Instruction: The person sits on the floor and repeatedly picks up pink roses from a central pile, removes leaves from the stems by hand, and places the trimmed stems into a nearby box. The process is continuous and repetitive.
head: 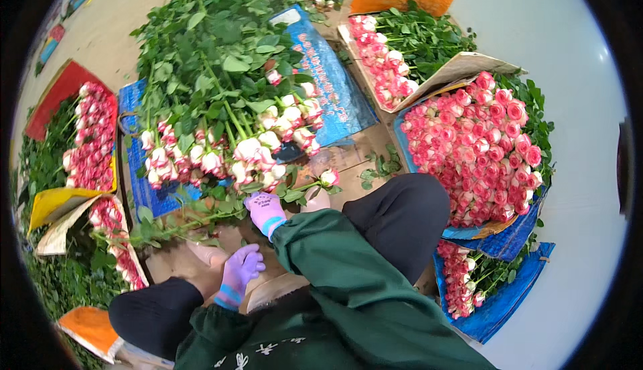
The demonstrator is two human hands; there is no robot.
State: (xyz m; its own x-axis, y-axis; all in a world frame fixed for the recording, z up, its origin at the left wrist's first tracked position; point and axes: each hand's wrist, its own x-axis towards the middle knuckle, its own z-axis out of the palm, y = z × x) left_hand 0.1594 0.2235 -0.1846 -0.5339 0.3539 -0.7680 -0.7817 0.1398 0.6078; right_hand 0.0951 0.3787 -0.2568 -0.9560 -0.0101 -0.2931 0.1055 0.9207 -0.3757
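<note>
My right hand (265, 210), in a lilac knit glove with a blue cuff, grips a single rose stem. Its pink-edged white bloom (330, 177) points right, and the leafy stem (191, 225) runs off to the left. Lower down, near my left leg, my left hand (243, 268) wears a matching glove. Its fingers are loosely bent, slightly apart, and no object shows in them. Just beyond my right hand lies a large pile of cut roses (211, 73), blooms toward me, on blue sheets (131, 154).
Bundled pink roses (467, 144) in a blue wrap stand at my right, with another wrapped bundle (384, 63) behind and one (457, 279) in front. More bundles (95, 144) line the left. Loose leaves (380, 166) lie on the brown floor covering.
</note>
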